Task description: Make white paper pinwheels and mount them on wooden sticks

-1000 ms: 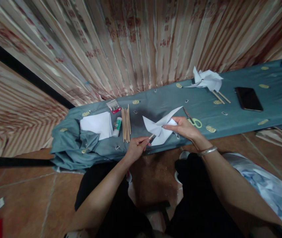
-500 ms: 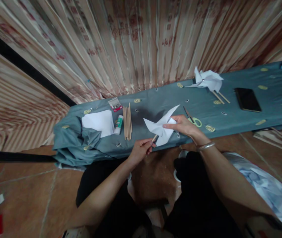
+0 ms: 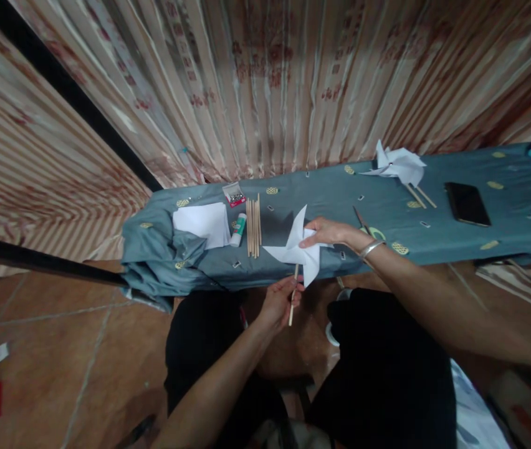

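Observation:
A white paper pinwheel (image 3: 311, 265) is held between my hands over the near edge of the cloth-covered table. My left hand (image 3: 278, 300) pinches its wooden stick (image 3: 291, 313) just below the paper blades. The lower end of the stick pokes out beneath my fingers. On the blades' right side, my right hand (image 3: 328, 232) is closed with the thumb on top, near the middle of the paper. My fingers cover the pinwheel's centre. Just right of that hand lie scissors (image 3: 376, 232) with pale green handles, partly hidden behind my wrist.
On the left are white paper sheets (image 3: 204, 221), a glue stick (image 3: 238, 230), several wooden sticks (image 3: 253, 227) and a small red box of pins (image 3: 234, 195). Finished-looking pinwheels (image 3: 401, 167) lie at the back right, beside a black phone (image 3: 468, 204). A curtain (image 3: 284, 93) hangs behind.
The pinwheel has turned, so its stick now points more steeply down and shows below my left hand. My left hand has shifted slightly right and down. The camera view has moved a little.

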A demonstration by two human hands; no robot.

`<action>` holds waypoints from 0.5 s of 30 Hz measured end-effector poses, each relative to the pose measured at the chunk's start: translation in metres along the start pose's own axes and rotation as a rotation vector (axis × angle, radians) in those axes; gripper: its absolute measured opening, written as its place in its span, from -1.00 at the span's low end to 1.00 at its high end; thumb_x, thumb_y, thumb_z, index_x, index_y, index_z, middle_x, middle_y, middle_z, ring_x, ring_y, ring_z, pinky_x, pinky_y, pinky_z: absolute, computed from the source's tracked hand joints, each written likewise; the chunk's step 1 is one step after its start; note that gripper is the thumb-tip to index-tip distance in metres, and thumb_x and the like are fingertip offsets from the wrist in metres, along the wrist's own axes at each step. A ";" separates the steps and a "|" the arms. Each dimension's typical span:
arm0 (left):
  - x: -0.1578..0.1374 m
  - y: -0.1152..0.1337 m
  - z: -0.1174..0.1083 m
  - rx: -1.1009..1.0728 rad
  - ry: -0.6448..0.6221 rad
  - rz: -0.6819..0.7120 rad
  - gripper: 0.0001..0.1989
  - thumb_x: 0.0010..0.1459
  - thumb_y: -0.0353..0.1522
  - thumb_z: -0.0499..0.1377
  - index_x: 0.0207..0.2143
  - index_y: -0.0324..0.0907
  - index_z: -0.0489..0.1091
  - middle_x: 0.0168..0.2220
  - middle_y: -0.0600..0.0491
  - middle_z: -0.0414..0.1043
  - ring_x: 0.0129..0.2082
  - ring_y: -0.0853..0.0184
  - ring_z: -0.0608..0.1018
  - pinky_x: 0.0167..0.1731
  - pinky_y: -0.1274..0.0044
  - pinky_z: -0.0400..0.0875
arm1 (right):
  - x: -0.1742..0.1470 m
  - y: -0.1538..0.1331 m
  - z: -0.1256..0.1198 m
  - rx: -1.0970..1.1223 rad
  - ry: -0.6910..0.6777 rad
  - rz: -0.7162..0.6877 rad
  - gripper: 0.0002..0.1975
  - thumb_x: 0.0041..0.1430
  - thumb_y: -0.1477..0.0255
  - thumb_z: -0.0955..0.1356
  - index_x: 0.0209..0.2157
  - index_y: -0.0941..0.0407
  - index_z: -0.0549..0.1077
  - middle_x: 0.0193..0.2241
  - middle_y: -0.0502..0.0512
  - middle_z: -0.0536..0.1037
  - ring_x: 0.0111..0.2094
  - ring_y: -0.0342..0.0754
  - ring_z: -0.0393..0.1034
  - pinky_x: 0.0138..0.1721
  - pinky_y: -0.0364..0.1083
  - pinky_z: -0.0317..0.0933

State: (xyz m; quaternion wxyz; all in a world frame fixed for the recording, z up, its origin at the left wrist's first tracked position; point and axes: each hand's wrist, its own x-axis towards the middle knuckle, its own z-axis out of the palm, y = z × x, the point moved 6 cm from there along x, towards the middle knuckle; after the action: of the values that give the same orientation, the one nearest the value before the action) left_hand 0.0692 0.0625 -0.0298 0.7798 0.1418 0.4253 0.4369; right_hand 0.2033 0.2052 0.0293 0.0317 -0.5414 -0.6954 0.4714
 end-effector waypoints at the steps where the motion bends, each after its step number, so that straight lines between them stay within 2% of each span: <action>1: 0.001 0.000 -0.001 -0.020 0.008 0.005 -0.70 -0.18 -0.34 0.42 -0.39 -0.37 0.53 -0.58 0.08 0.38 -0.66 0.59 0.24 -0.65 0.65 0.01 | 0.004 -0.004 0.000 -0.069 -0.006 0.002 -0.64 -0.20 0.19 0.46 -0.40 0.19 0.59 -0.45 0.03 0.59 -0.41 -0.07 0.41 -0.37 -0.15 0.25; 4: 0.005 0.001 -0.004 -0.073 0.026 -0.005 -0.74 -0.15 -0.38 0.41 -0.39 -0.37 0.52 -0.57 0.06 0.37 -0.66 0.61 0.21 -0.65 0.66 -0.03 | 0.014 -0.013 -0.001 -0.233 -0.016 0.007 -0.69 -0.15 0.28 0.45 -0.38 0.20 0.60 -0.43 0.05 0.59 -0.40 -0.07 0.40 -0.38 -0.16 0.21; 7: 0.009 -0.001 -0.006 -0.112 0.034 -0.023 -0.79 -0.09 -0.41 0.38 -0.38 -0.36 0.52 -0.56 0.06 0.37 -0.66 0.61 0.19 -0.64 0.65 -0.02 | 0.024 -0.020 -0.001 -0.308 -0.036 0.018 -0.73 -0.17 0.31 0.46 -0.40 0.19 0.61 -0.44 0.06 0.59 -0.40 -0.05 0.40 -0.40 -0.16 0.18; 15: 0.010 -0.005 -0.001 -0.182 0.034 -0.068 -0.86 -0.03 -0.45 0.33 -0.39 -0.36 0.50 -0.57 0.04 0.37 -0.64 0.57 0.28 -0.60 0.64 0.06 | 0.044 -0.031 -0.005 -0.686 -0.183 0.025 -0.59 -0.14 0.14 0.46 -0.33 0.17 0.61 -0.42 0.10 0.60 -0.41 -0.02 0.40 -0.45 -0.13 0.12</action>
State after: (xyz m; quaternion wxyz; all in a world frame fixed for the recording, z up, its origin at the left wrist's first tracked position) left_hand 0.0735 0.0677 -0.0390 0.7966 0.0484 0.4015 0.4493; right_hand 0.1660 0.2434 0.0328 -0.2200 -0.4844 -0.8066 0.2575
